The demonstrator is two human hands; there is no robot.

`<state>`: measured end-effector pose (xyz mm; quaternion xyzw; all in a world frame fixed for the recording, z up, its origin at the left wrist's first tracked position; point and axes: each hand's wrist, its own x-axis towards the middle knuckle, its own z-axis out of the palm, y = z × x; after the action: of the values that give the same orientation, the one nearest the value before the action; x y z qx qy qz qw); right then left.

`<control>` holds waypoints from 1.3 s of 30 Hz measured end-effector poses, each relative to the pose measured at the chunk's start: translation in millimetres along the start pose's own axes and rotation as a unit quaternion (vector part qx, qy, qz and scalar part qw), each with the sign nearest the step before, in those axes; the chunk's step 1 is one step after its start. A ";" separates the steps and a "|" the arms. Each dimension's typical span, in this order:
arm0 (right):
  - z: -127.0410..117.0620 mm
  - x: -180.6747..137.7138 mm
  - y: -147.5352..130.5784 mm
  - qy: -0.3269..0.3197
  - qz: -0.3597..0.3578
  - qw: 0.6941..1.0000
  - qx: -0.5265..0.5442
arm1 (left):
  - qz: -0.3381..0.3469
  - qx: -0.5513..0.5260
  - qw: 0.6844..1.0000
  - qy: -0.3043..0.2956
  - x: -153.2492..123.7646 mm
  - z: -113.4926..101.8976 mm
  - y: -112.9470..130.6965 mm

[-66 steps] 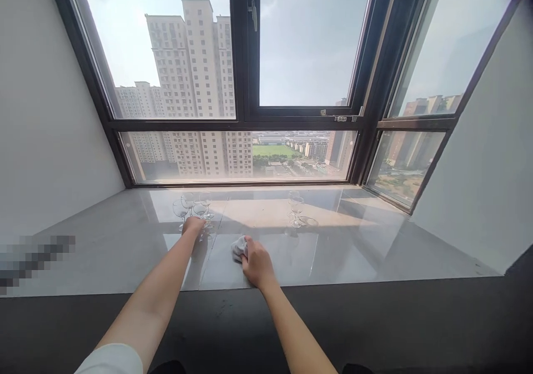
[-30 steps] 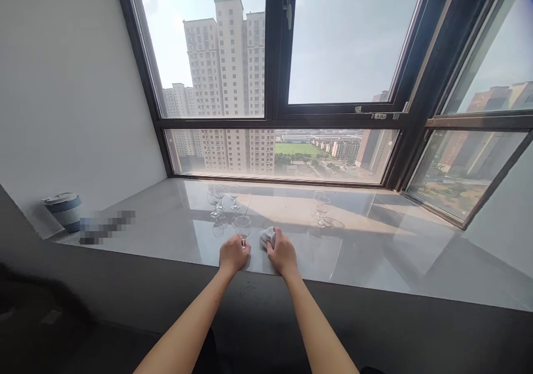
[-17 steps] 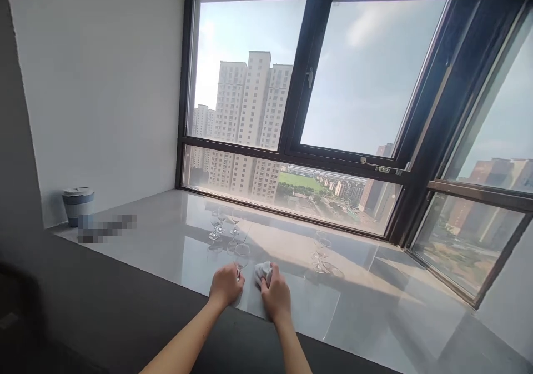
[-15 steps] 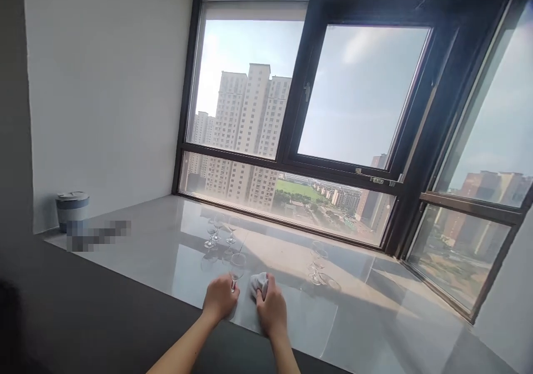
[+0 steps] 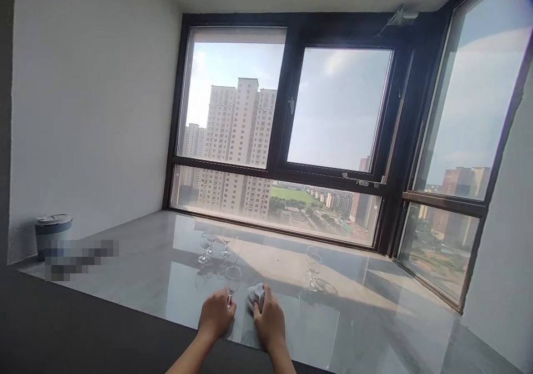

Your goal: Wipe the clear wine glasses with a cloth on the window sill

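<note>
My left hand (image 5: 217,313) is closed round the stem of a wine glass (image 5: 233,278), held upright with its bowl above my fingers. To its right, my right hand (image 5: 268,317) grips a crumpled pale cloth (image 5: 255,296), apart from the glass. Both hands are over the front edge of the glossy sill (image 5: 300,329). Farther back on the left stand several clear wine glasses (image 5: 204,247). More stemmed glasses (image 5: 313,271) stand on the sunlit part to the right. The foot of the held glass is hidden by my hand.
A lidded tub (image 5: 53,235) stands at the sill's left end, with a blurred patch (image 5: 83,257) beside it. Behind the sill is a dark-framed window (image 5: 275,173). A white wall (image 5: 91,113) bounds the left side, and the sill's front edge (image 5: 137,310) drops off towards me.
The view has shifted and tilted, so more ceiling shows at the top. My hands keep the same hold on the glass and the cloth.
</note>
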<state>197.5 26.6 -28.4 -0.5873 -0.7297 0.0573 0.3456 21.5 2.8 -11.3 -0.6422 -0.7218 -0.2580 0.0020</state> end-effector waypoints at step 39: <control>0.5 0.3 -1.2 0.012 -0.001 1.000 0.004 | 0.003 -0.006 1.000 -0.015 -2.9 -10.5 4.5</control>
<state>196.2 26.7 -28.1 -0.5858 -0.7258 0.0526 0.3569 22.8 -3.7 -1.5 -0.6483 -0.7180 -0.2530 -0.0121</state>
